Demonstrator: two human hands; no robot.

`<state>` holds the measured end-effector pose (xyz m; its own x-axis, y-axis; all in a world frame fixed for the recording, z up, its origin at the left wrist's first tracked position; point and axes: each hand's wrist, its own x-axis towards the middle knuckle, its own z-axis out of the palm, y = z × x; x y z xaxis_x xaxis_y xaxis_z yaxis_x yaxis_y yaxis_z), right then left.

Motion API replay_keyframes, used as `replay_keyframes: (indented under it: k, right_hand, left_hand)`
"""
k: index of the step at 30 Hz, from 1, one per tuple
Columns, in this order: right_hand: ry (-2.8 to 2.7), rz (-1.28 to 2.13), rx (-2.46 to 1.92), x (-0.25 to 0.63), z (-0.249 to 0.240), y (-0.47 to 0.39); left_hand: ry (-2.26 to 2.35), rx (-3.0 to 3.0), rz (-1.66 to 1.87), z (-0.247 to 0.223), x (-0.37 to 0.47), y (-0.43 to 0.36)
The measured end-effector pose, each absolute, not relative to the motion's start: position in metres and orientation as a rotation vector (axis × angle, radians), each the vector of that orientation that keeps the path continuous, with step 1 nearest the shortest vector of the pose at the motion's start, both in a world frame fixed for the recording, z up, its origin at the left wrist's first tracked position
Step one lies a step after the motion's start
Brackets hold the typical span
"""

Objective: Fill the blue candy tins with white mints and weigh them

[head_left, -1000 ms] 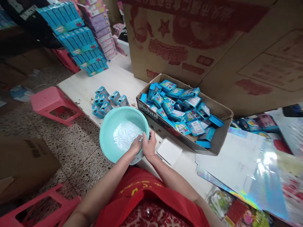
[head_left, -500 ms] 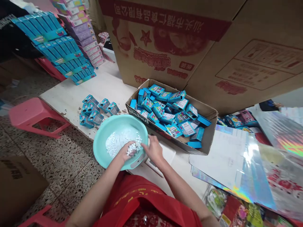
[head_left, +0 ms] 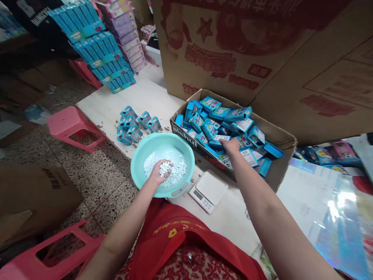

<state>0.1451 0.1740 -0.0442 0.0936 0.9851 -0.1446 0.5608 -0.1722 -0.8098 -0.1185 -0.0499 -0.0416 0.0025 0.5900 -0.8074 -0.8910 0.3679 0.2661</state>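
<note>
A turquoise basin (head_left: 138, 155) with small white pellets like candies (head_left: 178, 171) stands at the table's front edge. My left hand (head_left: 159, 172) is cupped palm up inside it, holding a heap of the white candies. Over the cardboard carton (head_left: 279, 171), my right hand (head_left: 231, 146) reaches in, its fingers on a small blue candy box (head_left: 216, 144) among many others there. The hand itself partly hides that box.
Several small blue boxes with round holes (head_left: 134, 133) stand left of the basin. A white digital scale (head_left: 211, 186) lies between basin and carton. Stacked blue display trays (head_left: 96, 50) rise at the back left. A large cardboard box (head_left: 210, 74) stands behind the carton.
My right hand has moved from the basin's right rim to the boxes in the carton, uncovering the scale. My left hand has stayed in the basin with candies. The view has shifted.
</note>
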Motion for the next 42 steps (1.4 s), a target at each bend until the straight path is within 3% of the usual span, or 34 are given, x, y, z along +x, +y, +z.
replay_keyframes:
  k: [5,11,14,17,22,31,42]
  right_hand:
    - [-1.204,0.849,-1.924,0.131,-0.025,0.17]
    - [-1.337,0.671,-1.46,0.121,0.049,0.102]
    - [-1.565,0.81,-1.219,0.105,0.065,0.044]
    - [-1.766,1.038,-1.149,0.079,0.048,-0.002]
    - [-2.036,1.041,-1.166,0.04,0.007,-0.027]
    - [-2.185,0.963,-1.209,0.022,0.005,-0.029]
    - [-2.174,0.988,-1.191,0.02,0.005,-0.03]
  left_hand:
    - [1.024,-0.401,1.22,-0.044,-0.113,-0.052]
    - [0.994,-0.408,1.252,-0.038,-0.112,-0.052]
    - [0.985,-0.363,1.311,-0.02,-0.117,-0.05]
    - [0.953,-0.239,1.394,0.01,-0.12,-0.048]
    - [0.968,-0.057,1.602,0.045,-0.108,-0.04]
    - [1.201,0.036,1.862,0.029,-0.093,-0.039]
    - [1.353,0.113,1.857,0.03,-0.092,-0.034]
